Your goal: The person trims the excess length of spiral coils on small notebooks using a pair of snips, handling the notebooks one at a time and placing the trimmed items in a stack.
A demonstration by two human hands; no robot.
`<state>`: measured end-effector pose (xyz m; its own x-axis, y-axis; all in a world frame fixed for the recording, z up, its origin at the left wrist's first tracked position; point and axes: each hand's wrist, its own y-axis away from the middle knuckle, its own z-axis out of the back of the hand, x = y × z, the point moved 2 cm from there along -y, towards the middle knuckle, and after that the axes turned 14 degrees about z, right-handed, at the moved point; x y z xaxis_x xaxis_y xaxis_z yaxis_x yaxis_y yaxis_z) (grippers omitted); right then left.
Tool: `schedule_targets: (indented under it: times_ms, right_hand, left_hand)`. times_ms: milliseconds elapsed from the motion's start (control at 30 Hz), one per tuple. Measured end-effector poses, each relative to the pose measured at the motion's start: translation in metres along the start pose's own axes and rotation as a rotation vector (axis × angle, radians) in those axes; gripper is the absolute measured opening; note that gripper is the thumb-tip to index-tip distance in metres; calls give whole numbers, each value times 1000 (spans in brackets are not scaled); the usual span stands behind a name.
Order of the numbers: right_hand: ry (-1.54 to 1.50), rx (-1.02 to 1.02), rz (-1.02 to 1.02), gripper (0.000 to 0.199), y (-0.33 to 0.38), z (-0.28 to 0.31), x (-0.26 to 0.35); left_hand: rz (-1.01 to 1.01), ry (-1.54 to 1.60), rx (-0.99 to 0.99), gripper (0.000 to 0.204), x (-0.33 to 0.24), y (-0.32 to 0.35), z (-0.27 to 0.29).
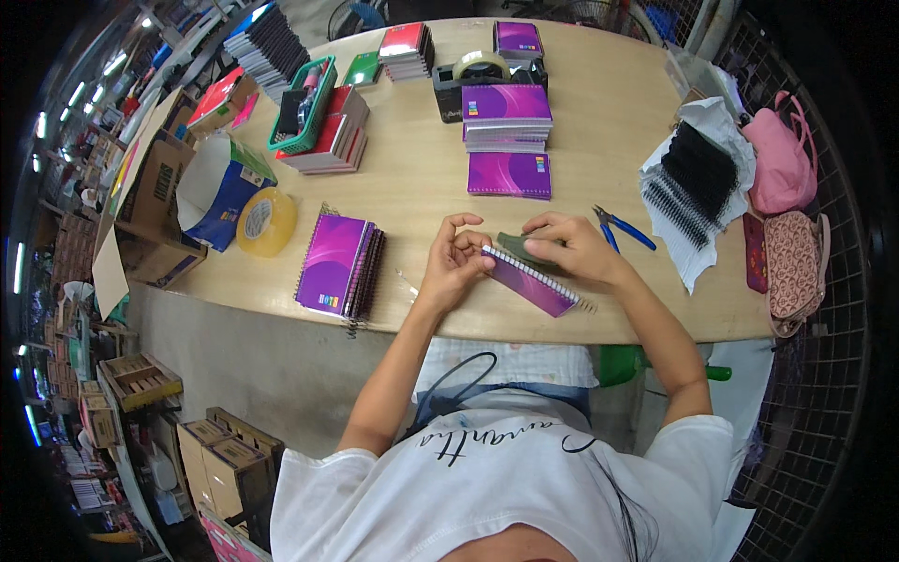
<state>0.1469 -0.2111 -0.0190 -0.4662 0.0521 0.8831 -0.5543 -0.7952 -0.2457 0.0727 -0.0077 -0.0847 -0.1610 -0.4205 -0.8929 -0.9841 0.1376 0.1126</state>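
A small purple spiral notebook is held tilted over the table's near edge, its bound edge facing up and away from me. My left hand pinches its left corner between thumb and fingers. Above the binding, my right hand has its fingers closed on a dark green flat piece, which lies against the coil; its exact kind is unclear. A loose coil end sticks out at the notebook's right end. Blue-handled pliers lie right of my right hand. To the left stands a stack of purple notebooks with coils protruding.
Finished-looking purple notebooks are piled mid-table before a tape dispenser. Black coils rest on white wrapping at right, beside a pink bag. Leftward are a tape roll, a green basket and cardboard boxes.
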Motion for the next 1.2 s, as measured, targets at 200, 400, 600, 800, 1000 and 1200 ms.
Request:
schedule_targets:
  times_ms: [200,400,600,800,1000,1200]
  right_hand:
    - [307,-79,174,38,4,2,-12]
    - [1262,-450,-263,55,88,24,-65]
    - [1124,-448,-72,47,78,22,-41]
    - [1065,-123,538,34,13,12,80]
    - [1390,17,847,29,-5,5,94]
    - [1108,139,547,30,-4,1,85]
  left_hand:
    - [33,20,-36,60,-7,4,-3]
    - [-13,10,-129,67,-17,16,-5]
    - [57,-57,-140,78,-38,23,-24]
    - [106,-129,-234,80,-43,26,-32]
    - [99,-170,-257,82,-45,28,-32]
    - [17,-227,-298,80,-48,35,-36]
